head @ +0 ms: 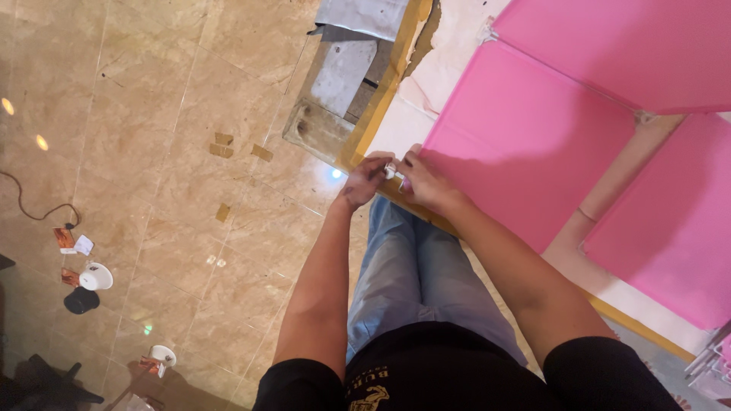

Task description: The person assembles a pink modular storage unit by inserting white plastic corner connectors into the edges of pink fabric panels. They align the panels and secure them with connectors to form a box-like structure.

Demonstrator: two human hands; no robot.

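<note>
- Left hand (364, 181) and right hand (423, 183) both pinch a small white connector (391, 170).
- The connector sits at the corner of a pink panel (525, 152).

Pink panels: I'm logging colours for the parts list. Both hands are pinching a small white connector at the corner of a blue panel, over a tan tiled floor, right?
Not quite: the panel is pink, not blue. The head view shows the left hand and right hand meeting on the small white connector at its corner, with the tan tiled floor beside it.
</note>
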